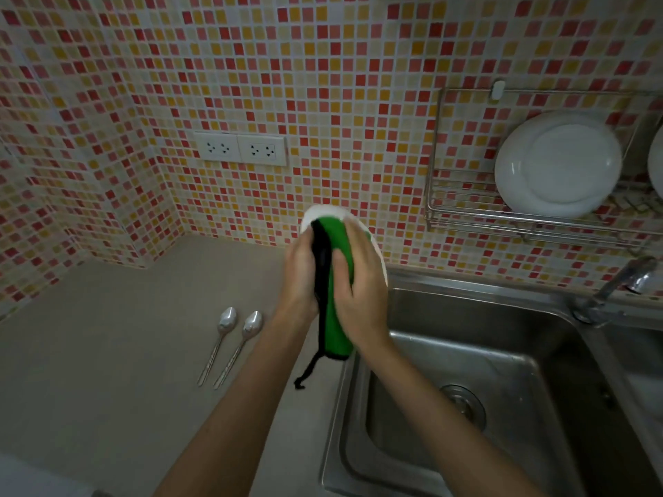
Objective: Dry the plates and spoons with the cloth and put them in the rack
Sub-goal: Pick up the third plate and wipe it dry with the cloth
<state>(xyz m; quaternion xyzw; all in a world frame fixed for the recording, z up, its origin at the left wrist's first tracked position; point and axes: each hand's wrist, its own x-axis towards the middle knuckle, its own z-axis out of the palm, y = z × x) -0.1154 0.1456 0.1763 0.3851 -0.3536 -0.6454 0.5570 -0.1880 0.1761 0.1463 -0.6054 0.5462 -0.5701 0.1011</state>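
Note:
A white plate [315, 213] is held on edge above the counter by the sink's left rim. A green cloth with black trim [333, 317] wraps over it. My left hand [299, 274] grips the plate and cloth from the left. My right hand [358, 278] presses the cloth against the plate's right face. Two metal spoons [233, 346] lie side by side on the counter, left of my forearm. On the wall at right hangs a wire rack [466, 209] with a white plate [558, 163] standing in it; another white plate's edge [657, 163] shows at the frame's right border.
A steel sink [484, 371] with a drain fills the lower right, its tap [624, 281] at the far right. The beige counter [107, 353] runs left into a tiled corner. A double wall socket [240, 148] sits on the tiles.

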